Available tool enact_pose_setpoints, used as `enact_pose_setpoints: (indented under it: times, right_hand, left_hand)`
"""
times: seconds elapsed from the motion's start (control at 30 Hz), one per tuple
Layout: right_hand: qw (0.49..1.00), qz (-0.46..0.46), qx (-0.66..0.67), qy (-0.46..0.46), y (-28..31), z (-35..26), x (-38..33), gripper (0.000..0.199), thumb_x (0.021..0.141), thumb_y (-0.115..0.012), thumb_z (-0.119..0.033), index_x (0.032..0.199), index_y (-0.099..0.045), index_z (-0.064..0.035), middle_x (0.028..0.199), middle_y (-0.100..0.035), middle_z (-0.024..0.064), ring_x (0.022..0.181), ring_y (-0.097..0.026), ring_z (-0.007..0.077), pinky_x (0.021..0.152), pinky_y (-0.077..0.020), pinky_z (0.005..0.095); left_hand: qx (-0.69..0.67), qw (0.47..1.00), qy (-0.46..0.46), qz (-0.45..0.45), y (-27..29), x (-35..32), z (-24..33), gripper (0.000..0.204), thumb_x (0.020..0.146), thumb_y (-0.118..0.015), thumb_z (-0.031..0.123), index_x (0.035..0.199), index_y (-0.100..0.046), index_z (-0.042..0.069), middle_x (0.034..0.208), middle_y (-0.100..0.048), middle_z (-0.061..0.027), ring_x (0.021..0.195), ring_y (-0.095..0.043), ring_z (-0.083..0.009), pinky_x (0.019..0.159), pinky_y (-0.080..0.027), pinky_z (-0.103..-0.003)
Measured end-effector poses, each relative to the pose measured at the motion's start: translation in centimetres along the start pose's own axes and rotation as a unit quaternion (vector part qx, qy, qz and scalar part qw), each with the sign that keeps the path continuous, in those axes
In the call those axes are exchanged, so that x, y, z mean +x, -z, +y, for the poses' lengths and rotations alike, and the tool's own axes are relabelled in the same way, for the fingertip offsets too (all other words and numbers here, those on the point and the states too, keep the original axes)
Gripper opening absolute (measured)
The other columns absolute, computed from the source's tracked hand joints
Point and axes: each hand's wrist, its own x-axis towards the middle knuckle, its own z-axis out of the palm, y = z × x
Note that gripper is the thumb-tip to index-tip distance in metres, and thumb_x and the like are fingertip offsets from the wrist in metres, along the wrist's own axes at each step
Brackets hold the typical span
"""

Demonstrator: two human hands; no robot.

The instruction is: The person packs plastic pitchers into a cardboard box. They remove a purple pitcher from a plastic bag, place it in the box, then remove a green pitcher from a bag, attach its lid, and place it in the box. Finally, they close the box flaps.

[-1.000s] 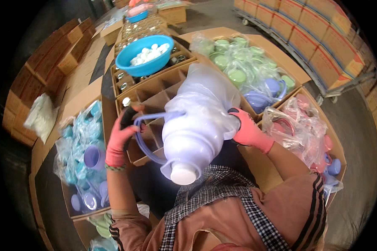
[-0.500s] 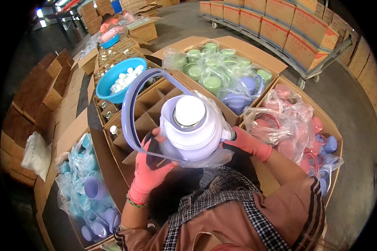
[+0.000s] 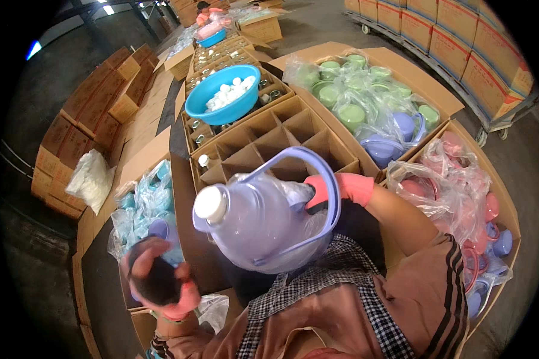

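Observation:
A lavender vacuum jug [image 3: 263, 224] in a clear plastic bag hangs tilted in front of my body, its white stopper [image 3: 211, 204] toward the left. My right hand [image 3: 344, 188], in a pink glove with a dark palm, is closed on the jug's side handle. The jug's large carrying loop [image 3: 334, 209] arches across that hand. Lower left, my left hand [image 3: 161, 281] is gloved the same way and somewhat blurred. Its fingers are apart and curved, with nothing seen in them. Just beyond it stands a carton of bagged teal and lavender parts [image 3: 156, 200].
Ahead is a divided carton [image 3: 269, 143]; a blue basin [image 3: 221, 110] of white stoppers sits beyond it. Cartons of green parts [image 3: 351, 113] and pink parts [image 3: 455, 179] stand to the right. A loaded cart [image 3: 437, 51] and another person [image 3: 206, 13] are farther off.
My left hand has let go of the jug and moved down to the left. The jug has tipped over toward the left in my right hand. The whole view has shifted.

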Motion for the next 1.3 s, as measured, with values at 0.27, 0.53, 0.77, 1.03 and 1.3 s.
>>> enact_pose_setpoints:
  times: [0.27, 0.53, 0.77, 1.03, 1.3]
  right_hand:
    - [0.976, 0.099, -0.15, 0.125, -3.6, -0.9, -0.5, 0.042, 0.064, -0.063, -0.026, 0.094, -0.054, 0.0023, 0.094, -0.057, 0.0206, 0.09, -0.054, 0.0307, 0.079, -0.0414, 0.0352]
    - [0.936, 0.224, 0.187, 0.196, -4.9, -3.7, -1.3, 0.016, 0.077, -0.057, -0.007, 0.091, -0.056, -0.0002, 0.076, -0.058, 0.0017, 0.069, -0.05, 0.0057, 0.064, -0.0421, 0.0217]
    - [0.933, 0.261, 0.186, 0.161, -4.9, -3.7, -1.8, 0.031, 0.076, -0.056, -0.005, 0.105, -0.047, 0.0013, 0.093, -0.056, 0.0092, 0.087, -0.054, 0.0169, 0.077, -0.0424, 0.027]
    - [0.929, 0.305, 0.1, 0.183, -6.0, -4.0, -4.9, 0.048, 0.068, -0.057, -0.006, 0.112, -0.041, -0.0009, 0.096, -0.053, 0.0147, 0.094, -0.052, 0.0257, 0.082, -0.0393, 0.0328]
    - [0.901, 0.329, 0.145, 0.241, -4.9, -2.8, -3.7, 0.046, 0.064, -0.057, -0.003, 0.108, -0.041, -0.0012, 0.092, -0.052, 0.01, 0.088, -0.052, 0.0187, 0.076, -0.0413, 0.0293]
  left_hand:
    - [-0.081, 0.936, 0.171, -0.298, -3.3, 4.4, -7.3, 0.065, 0.07, -0.067, 0.017, 0.122, -0.034, -0.005, 0.121, -0.042, -0.0181, 0.115, -0.039, -0.0256, 0.097, -0.027, -0.033]
    - [-0.382, 0.782, 0.293, -0.396, -10.0, 4.6, -8.3, 0.074, 0.069, -0.069, 0.016, 0.128, -0.028, -0.001, 0.125, -0.039, -0.0108, 0.116, -0.036, -0.0173, 0.097, -0.028, -0.03]
    - [-0.124, 0.879, -0.019, -0.461, -12.3, 8.0, -7.0, 0.039, 0.063, -0.066, 0.01, 0.098, -0.052, 0.002, 0.097, -0.053, -0.0142, 0.09, -0.052, -0.0268, 0.076, -0.042, -0.032]
    - [-0.062, 0.839, -0.099, -0.532, -9.3, 8.1, 0.0, 0.086, 0.055, -0.069, 0.007, 0.13, -0.025, 0.006, 0.113, -0.048, -0.0193, 0.071, -0.056, -0.0319, 0.065, -0.045, -0.033]
    - [0.021, 0.773, 0.073, -0.629, -12.6, 8.8, 0.6, 0.081, 0.058, -0.061, 0.006, 0.129, -0.022, 0.001, 0.102, -0.052, -0.0208, 0.091, -0.052, -0.0349, 0.075, -0.042, -0.037]
